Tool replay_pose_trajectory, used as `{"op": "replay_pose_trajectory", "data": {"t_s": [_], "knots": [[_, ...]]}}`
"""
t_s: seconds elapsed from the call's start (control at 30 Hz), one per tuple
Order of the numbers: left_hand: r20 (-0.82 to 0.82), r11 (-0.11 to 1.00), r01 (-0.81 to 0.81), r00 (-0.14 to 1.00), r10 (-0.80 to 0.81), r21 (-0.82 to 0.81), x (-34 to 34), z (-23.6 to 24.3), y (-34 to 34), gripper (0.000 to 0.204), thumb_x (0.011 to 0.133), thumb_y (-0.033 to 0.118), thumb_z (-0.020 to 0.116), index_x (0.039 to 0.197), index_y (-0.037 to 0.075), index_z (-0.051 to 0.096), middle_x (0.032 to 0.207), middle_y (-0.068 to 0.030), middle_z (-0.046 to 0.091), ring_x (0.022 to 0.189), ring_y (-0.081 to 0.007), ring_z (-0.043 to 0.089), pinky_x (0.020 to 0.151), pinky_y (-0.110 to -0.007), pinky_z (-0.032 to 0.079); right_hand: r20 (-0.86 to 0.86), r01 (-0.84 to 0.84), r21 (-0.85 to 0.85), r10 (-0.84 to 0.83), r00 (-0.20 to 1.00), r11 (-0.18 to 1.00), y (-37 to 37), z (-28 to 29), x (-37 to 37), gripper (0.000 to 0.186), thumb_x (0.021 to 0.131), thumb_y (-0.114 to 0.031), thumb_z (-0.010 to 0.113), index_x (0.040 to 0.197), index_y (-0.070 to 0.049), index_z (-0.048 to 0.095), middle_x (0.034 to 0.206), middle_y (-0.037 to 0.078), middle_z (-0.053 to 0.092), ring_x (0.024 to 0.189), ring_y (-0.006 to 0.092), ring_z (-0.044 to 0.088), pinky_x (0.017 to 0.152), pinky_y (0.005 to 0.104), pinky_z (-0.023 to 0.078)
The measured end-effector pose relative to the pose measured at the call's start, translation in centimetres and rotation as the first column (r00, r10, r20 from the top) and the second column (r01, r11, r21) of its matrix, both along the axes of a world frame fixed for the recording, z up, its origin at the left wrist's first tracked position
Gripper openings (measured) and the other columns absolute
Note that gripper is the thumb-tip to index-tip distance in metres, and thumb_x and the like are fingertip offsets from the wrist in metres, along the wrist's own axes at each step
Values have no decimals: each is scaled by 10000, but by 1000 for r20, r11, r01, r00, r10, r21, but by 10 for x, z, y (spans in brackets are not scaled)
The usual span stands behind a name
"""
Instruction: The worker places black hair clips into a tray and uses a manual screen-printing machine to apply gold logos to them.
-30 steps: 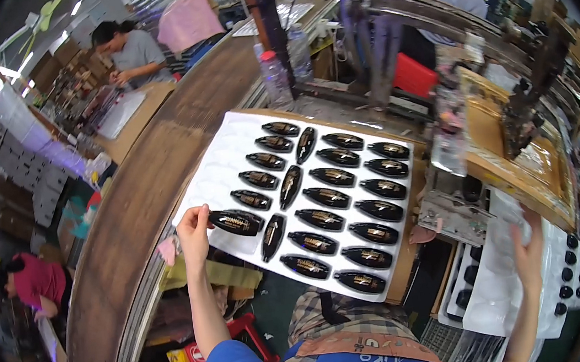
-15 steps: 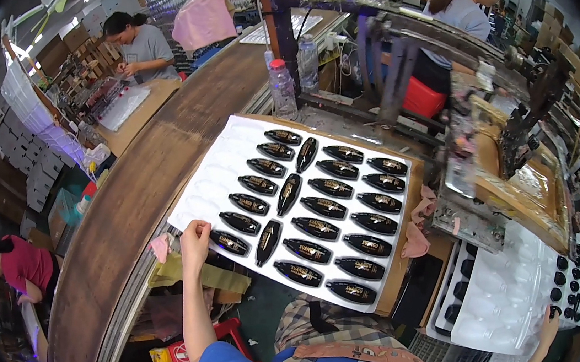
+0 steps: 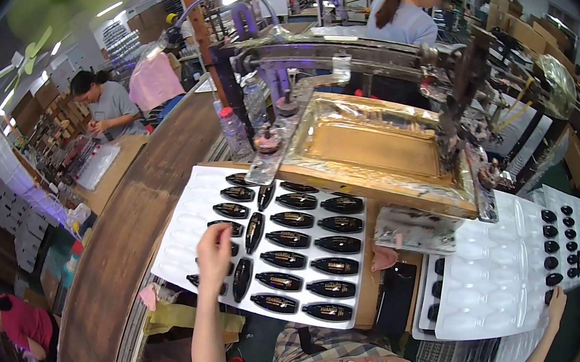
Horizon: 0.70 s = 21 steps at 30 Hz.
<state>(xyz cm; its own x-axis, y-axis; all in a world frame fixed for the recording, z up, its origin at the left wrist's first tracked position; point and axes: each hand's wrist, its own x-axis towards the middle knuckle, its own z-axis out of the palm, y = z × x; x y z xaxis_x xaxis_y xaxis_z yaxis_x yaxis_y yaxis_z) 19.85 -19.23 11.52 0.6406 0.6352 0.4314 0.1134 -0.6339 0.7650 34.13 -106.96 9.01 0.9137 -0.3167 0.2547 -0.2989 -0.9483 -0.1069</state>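
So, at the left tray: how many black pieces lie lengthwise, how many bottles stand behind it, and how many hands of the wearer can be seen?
Lengthwise black pieces: 3
Bottles: 2
Hands: 2, the left hand on the tray, the right hand at lower right
Total: 7

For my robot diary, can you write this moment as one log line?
left hand: on white tray of black pieces | right hand: at edge of second tray
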Motion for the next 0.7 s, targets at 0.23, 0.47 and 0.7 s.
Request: {"op": "replay_pose_trajectory", "data": {"t_s": [0.23,0.47,0.7], "knots": [[36,801,575,809,-587,166,126,44,-97,262,804,187,534,970,-13,565,901,-153,606,920,-289,557,818,-341,414,173,-22,-16,25,985,1000,67,19,-12,424,759,-226,595,1085,9,461,1088,215,465,1003,357,467,863,367,377],[253,642,584,610,-751,497,218,22,-142,266,767,79,580,1023,21,540,903,-101,606,890,-216,576,772,-298,449,207,-111,85,92,974,990,42,11,-12,322,801,-113,527,1084,29,465,1108,191,473,1005,325,475,856,344,383],[447,599,801,532,-719,10,222,53,-142,256,776,62,575,1026,25,538,895,-82,606,866,-186,578,757,-276,456,421,-456,632,216,881,627,248,87,-5,297,820,-59,533,1099,5,454,1214,115,447,821,135,566,630,209,472]]}}
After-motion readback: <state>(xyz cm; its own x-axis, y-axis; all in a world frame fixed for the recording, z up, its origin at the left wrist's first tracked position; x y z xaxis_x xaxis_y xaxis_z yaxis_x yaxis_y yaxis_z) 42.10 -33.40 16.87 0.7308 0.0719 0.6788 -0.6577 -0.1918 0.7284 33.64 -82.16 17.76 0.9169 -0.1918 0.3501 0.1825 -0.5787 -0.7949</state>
